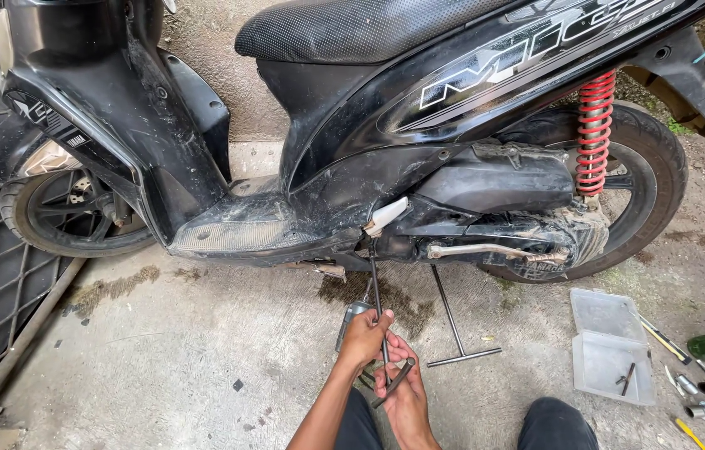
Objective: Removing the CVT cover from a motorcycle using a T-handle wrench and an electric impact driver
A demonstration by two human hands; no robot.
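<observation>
Black scooter (419,125) stands on its stand; below its footboard both hands grasp a long steel T-handle wrench (379,321), left hand (365,337) on the shaft, right hand (402,392) on the crossbar, its tip up at the underside; judging so, the fastener is mid-turn, a 2nd T-wrench (456,329) lies just beside

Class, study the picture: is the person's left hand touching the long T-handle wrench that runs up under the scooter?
Touching. The head view shows the left hand wrapped around the T-handle wrench shaft.
</observation>
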